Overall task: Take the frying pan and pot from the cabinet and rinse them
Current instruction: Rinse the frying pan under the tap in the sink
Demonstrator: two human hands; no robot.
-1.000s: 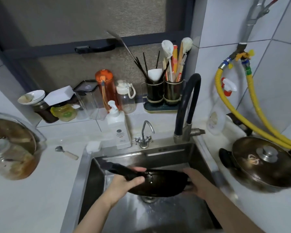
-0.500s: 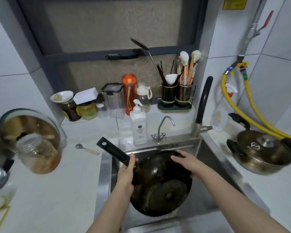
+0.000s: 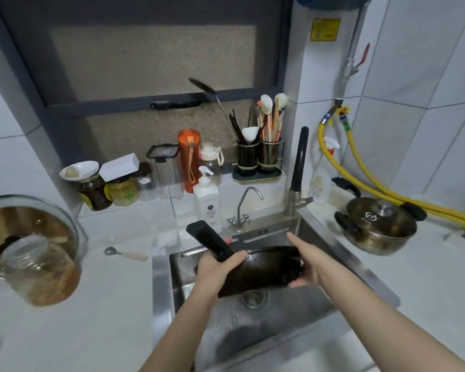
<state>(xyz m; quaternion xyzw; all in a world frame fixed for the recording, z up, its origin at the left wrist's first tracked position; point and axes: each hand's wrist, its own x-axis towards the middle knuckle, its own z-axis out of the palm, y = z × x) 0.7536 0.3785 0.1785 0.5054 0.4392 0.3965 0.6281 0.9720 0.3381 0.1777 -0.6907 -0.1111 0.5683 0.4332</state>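
left hand wraps the frying pan handle over the sink; right hand clasps its rim.

Left hand and right hand hold frying pan over sink

Around the sink: one frying pan, one lidded pot, two taps, two utensil holders, one soap bottle, one spoon.
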